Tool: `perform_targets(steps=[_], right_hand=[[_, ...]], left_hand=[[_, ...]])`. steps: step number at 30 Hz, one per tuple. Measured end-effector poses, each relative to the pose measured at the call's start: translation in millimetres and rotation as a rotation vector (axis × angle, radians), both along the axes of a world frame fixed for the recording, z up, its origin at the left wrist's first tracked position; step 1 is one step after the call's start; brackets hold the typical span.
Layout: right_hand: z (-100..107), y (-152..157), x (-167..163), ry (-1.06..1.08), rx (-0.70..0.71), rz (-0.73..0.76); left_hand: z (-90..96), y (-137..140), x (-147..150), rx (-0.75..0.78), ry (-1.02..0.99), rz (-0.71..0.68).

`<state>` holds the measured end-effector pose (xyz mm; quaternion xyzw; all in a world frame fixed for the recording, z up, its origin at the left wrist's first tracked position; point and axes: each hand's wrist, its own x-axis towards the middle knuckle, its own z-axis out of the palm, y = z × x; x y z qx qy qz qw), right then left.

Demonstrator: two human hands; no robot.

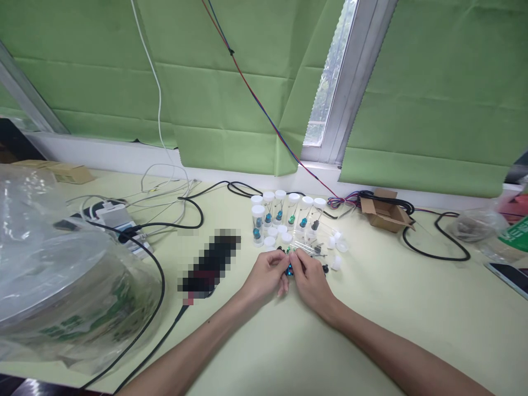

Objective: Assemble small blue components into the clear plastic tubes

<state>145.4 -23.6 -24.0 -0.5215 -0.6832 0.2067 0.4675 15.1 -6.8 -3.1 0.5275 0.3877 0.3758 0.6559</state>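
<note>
My left hand [267, 272] and my right hand [310, 279] meet over the table [289, 341], fingertips pinched close together. Between them shows a small green item [289, 251] and, lower, a shiny blue piece [290, 269]; my fingers cover most of what they hold. Just beyond stand several clear tubes with white caps [294, 212], holding small blue, green or dark pieces with thin wire-like stems. Loose white caps [270, 242] lie in front of these. Clear tubes [303, 247] and dark pieces lie on their sides beside my right hand.
On the left are a large plastic-wrapped container [74, 297], a white power strip [119, 223] with cables, and a pixelated dark object [210, 264] with a cord. A small open cardboard box [384, 214], black cable [437, 257] and phone [509, 278] sit right. Green blinds [239, 110] hang behind.
</note>
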Motion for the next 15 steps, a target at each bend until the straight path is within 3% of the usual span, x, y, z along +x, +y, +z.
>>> perform_targets(steps=[15], right_hand=[[0.7,-0.2,1.6,0.055,-0.042,0.017]], left_hand=[[6.9,-1.7,-0.3,-0.006,0.034,-0.009]])
